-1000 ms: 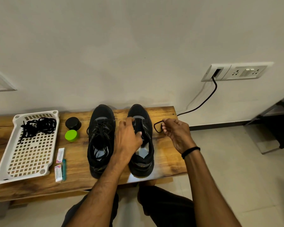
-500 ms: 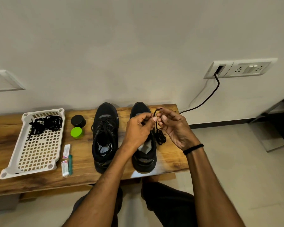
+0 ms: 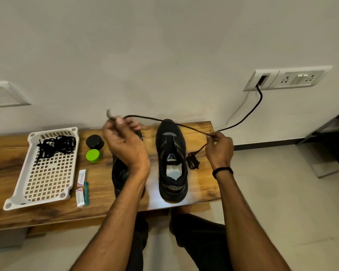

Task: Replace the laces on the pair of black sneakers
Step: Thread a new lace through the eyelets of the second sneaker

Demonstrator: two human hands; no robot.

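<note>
The left hand [image 3: 123, 141], in the upper middle of the frame, is closed around one end of a dark lace [image 3: 145, 116], whose blurred tip sticks up past the knuckles. The right hand [image 3: 219, 147], to the right of centre, pinches the same lace between thumb and fingers. The stretch between them runs almost straight across the frame, left to right and sloping slightly down to the right, passing above the toe of the unlaced sneaker [image 3: 170, 159], which stands on the wooden bench [image 3: 202, 180] with its toe toward the wall. Below the right hand the rest of the lace drops into a loose coil [image 3: 193, 162] on the bench just beside that sneaker's right side, so the slack lies on the right hand's side and the free tip on the left's. The other sneaker [image 3: 121, 175] is mostly hidden behind the left wrist and forearm. At the left of the frame a white perforated tray [image 3: 35, 192] holds a bundle of black laces [image 3: 55, 144]. The empty sneaker's tongue bears a small triangular logo, and two small packets [image 3: 81, 177] lie near the tray, but none of the print is readable.
</note>
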